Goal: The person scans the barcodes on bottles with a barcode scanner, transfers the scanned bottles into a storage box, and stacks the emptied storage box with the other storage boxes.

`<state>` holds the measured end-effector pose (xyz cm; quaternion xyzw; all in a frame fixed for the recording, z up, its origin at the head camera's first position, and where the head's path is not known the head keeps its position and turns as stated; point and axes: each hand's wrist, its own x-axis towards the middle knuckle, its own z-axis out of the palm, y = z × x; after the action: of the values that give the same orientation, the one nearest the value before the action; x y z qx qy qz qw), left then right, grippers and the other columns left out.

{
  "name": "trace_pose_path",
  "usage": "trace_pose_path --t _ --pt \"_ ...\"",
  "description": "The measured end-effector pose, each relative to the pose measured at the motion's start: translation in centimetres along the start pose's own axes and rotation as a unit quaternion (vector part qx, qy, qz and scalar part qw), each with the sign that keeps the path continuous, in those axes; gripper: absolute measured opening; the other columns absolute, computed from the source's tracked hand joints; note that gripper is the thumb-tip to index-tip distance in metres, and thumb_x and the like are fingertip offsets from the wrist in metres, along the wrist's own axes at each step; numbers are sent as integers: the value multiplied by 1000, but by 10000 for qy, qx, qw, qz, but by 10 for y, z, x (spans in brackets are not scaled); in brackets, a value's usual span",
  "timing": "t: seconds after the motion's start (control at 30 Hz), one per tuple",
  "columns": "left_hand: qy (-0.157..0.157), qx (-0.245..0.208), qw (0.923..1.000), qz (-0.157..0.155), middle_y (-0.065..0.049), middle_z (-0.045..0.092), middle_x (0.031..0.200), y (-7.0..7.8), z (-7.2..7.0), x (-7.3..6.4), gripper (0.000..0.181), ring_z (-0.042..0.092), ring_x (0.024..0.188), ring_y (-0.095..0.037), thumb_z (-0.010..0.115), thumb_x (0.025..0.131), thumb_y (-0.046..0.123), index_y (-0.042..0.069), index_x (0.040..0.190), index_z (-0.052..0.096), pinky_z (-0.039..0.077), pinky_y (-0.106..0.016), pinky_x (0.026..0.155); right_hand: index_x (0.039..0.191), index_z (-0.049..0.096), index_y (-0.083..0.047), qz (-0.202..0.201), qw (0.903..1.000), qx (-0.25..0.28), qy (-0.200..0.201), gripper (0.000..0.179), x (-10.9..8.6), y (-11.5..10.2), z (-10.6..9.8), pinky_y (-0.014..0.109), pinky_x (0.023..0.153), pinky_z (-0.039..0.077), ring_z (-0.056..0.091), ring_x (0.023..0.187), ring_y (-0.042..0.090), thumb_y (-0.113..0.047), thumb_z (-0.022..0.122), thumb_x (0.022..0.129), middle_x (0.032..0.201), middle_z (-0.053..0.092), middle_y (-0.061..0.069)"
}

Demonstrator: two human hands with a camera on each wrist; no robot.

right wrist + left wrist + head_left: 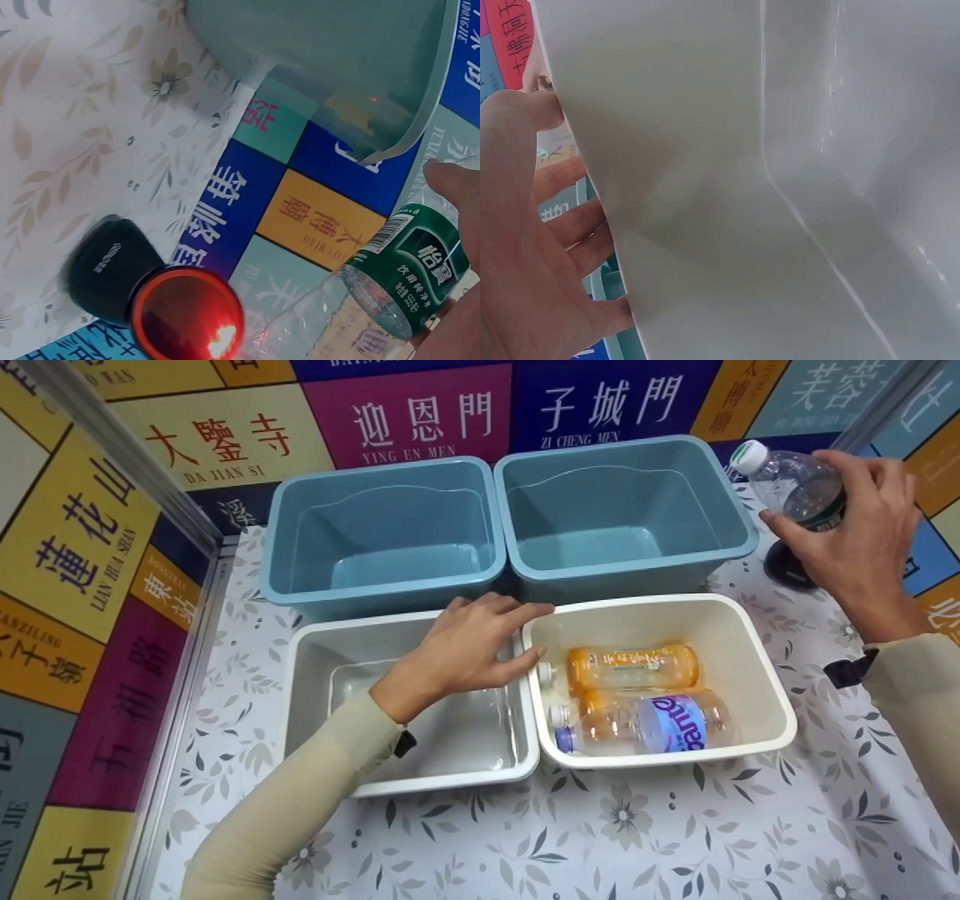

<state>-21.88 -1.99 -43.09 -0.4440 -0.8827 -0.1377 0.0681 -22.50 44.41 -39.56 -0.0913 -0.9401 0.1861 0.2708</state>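
At the right, my right hand (870, 525) grips a clear plastic bottle (784, 480) with a white cap, held tilted above the table. Its green label (409, 262) shows in the right wrist view. My left hand (472, 645) lies over the meeting rims of two white bins, fingers spread and nothing held. In the left wrist view its fingers are by the rim of the left white bin (690, 150). Inside the right white bin (769, 690) lie a bottle with an orange label (634, 666), another partly hidden, and a purple-capped bottle (679, 724).
Two blue-grey bins, left (382, 521) and right (622, 506), stand behind the white ones. A black device with a red-ringed lens (187, 311) stands beyond the right bin. Panels with printed characters (420, 416) wall the flower-patterned table (622, 817).
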Motion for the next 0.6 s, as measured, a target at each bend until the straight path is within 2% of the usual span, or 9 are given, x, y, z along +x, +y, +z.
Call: trace_pose_path --t 0.23,0.4,0.5,0.6 --pt "60 58 10000 -14 4 67 115 -1 2 0 56 60 106 -15 42 96 61 38 146 49 44 -40 65 149 46 -38 -567 9982 162 41 72 0 -17 2 56 118 16 35 136 34 -48 75 84 141 45 18" --pt "64 58 10000 -26 3 67 117 -1 1 -1 56 60 109 -16 41 96 61 38 146 49 44 -40 66 148 47 -39 -894 9956 247 153 70 2 -35 4 53 119 19 37 136 31 -48 75 84 141 48 16" --pt "43 30 10000 -13 4 68 120 -1 1 -2 56 60 110 -16 41 96 61 37 147 49 45 -40 67 149 46 -33 -1076 9936 247 226 74 5 -47 5 51 116 22 39 133 32 -49 76 84 141 50 15" --pt "26 -8 10000 -4 5 67 122 0 1 -2 56 59 113 -16 41 97 60 37 147 49 46 -41 68 147 46 -20 -1164 9924 308 261 77 7 -60 8 49 114 24 41 129 33 -48 77 83 139 51 16"
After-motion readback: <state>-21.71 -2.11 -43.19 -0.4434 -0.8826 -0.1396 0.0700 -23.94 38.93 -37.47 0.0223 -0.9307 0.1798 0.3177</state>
